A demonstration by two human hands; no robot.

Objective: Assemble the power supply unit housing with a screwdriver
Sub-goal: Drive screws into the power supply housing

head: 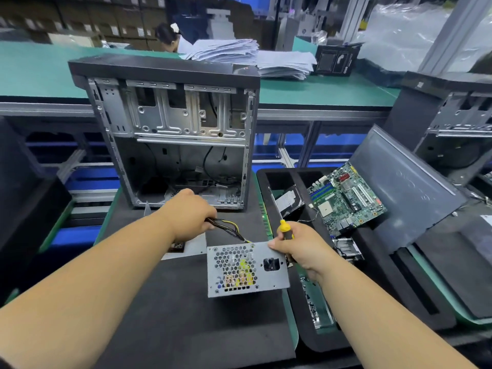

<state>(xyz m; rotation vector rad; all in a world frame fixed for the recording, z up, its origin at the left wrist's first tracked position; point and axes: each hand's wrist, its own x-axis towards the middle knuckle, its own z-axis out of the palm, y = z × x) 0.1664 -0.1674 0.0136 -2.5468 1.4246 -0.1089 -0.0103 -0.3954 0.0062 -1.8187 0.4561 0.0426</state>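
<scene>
A grey metal power supply unit (pixel 246 270) with a honeycomb vent and a black socket is held above the black foam mat. My right hand (pixel 300 249) pinches its upper right corner and also grips a yellow-handled screwdriver (pixel 285 230). My left hand (pixel 189 214) grips the unit's black and yellow cable bundle (pixel 229 227), which runs down to the unit's top edge. An open, empty computer case (pixel 173 134) stands upright just behind my hands.
A black foam tray (pixel 300 328) at the right holds a green motherboard (pixel 346 198), a hard drive (pixel 288 202) and a grey side panel (pixel 404 187). Another case (pixel 452 123) stands far right. Paper stacks (pixel 239 53) and a person are behind.
</scene>
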